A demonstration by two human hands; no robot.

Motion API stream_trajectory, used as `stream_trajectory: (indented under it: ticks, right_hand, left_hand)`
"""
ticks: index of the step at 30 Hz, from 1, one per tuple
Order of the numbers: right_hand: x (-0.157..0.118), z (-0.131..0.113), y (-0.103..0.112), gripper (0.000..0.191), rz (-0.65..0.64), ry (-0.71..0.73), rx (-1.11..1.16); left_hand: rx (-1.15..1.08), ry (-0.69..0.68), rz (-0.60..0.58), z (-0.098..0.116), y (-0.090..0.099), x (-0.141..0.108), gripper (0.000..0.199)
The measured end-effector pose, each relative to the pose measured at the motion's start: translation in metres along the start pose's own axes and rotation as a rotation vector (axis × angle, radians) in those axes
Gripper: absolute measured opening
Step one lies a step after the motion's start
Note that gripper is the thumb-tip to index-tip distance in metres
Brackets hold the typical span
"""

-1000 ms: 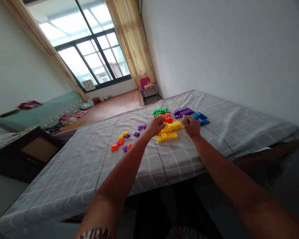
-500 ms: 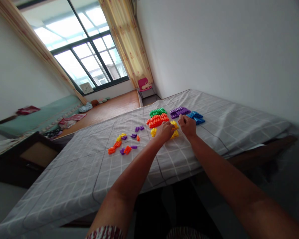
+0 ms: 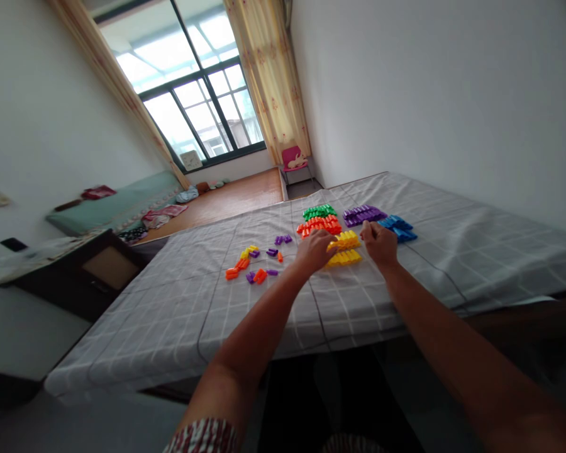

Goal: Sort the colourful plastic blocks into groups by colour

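Note:
Two rows of small yellow plastic pieces (image 3: 344, 258) lie on the grey checked cloth between my hands. My left hand (image 3: 315, 250) is palm down at their left end, its fingers bent and closed against the yellow pieces; part of the rows is hidden beneath it. At the right end is my right hand (image 3: 380, 243), closed like a fist, and whatever its fingers pinch is hidden. Beyond the left hand lie orange pieces (image 3: 319, 224) in rows, with green pieces (image 3: 319, 211) behind them. Purple pieces (image 3: 364, 214) and blue pieces (image 3: 399, 228) sit beyond and beside the right hand.
Loose orange pieces (image 3: 260, 276), purple pieces (image 3: 283, 240) and yellow pieces (image 3: 248, 251) are scattered on the cloth (image 3: 170, 308) to the left. A wall (image 3: 443, 94) borders the right side. A dark cabinet (image 3: 89, 277) stands at left, a pink chair (image 3: 291, 156) farther back.
The view has swung left, so everything appears farther right. More of the yellow rows now shows between my hands, and the yellow bit left of my left hand is out of sight.

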State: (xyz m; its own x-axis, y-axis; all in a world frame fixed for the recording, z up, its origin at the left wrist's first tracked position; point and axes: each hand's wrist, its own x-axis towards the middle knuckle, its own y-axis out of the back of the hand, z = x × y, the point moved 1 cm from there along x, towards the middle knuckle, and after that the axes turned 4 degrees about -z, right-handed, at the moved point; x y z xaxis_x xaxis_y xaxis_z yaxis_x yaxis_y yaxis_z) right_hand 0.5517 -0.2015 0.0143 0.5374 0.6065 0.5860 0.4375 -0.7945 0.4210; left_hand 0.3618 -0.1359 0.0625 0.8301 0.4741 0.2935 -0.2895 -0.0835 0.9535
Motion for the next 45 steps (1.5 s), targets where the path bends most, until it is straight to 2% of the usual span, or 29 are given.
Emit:
stream_trajectory:
  ticks: [1,3,5,7,9,12,17,22,24,26,28,30,32,34,41,45]
  right_hand:
    - [0.000,0.001,0.000,0.048,-0.003,0.010,-0.001]
    - [0.000,0.001,-0.001,0.047,-0.007,0.022,-0.010]
    - [-0.001,0.001,-0.001,0.047,-0.011,0.026,-0.024]
    - [0.000,0.001,-0.001,0.047,-0.015,0.027,-0.036]
    - [0.000,0.001,-0.001,0.048,-0.016,0.028,-0.043]
    - [0.000,0.001,-0.002,0.048,-0.011,0.033,-0.055]
    - [0.000,0.002,-0.003,0.048,-0.015,0.049,-0.059]
    - [0.001,0.002,-0.004,0.048,-0.019,0.061,-0.048]
    - [0.001,0.001,-0.004,0.048,-0.019,0.059,-0.049]
    - [0.001,0.001,-0.004,0.048,-0.023,0.056,-0.051]
    - [0.001,0.000,-0.004,0.048,-0.024,0.053,-0.053]
    - [0.001,0.000,-0.004,0.048,-0.023,0.049,-0.055]
    - [0.001,0.000,-0.004,0.047,-0.022,0.042,-0.057]
    - [0.000,-0.001,-0.004,0.046,-0.027,0.039,-0.057]
    - [-0.001,-0.003,-0.004,0.044,-0.059,0.049,-0.045]
    - [-0.001,-0.004,-0.003,0.045,-0.073,0.044,-0.040]
  left_hand:
    - [0.001,0.054,0.018,-0.019,0.009,-0.006,0.028]
    - [0.038,0.250,0.043,-0.065,0.026,-0.021,0.028]
    - [0.092,0.459,0.008,-0.112,0.037,-0.039,0.029]
    - [0.142,0.655,-0.072,-0.151,0.040,-0.058,0.032]
    - [0.168,0.804,-0.202,-0.178,0.036,-0.072,0.037]
    - [0.181,0.889,-0.344,-0.198,0.024,-0.082,0.044]
    - [0.145,0.923,-0.341,-0.206,0.012,-0.077,0.043]
    - [0.113,0.878,-0.228,-0.199,0.010,-0.073,0.042]
    - [0.081,0.820,-0.094,-0.195,0.013,-0.070,0.038]
    - [-0.021,0.764,0.118,-0.191,0.016,-0.066,0.034]
    - [-0.207,0.735,0.321,-0.188,0.017,-0.060,0.034]
    - [-0.415,0.716,0.423,-0.184,0.013,-0.054,0.036]
    - [-0.537,0.688,0.428,-0.178,0.006,-0.051,0.037]
    - [-0.538,0.665,0.392,-0.172,0.001,-0.049,0.035]
    - [-0.142,0.689,0.179,-0.164,0.001,-0.054,0.025]
    - [-0.127,0.668,0.153,-0.174,0.003,-0.060,0.023]
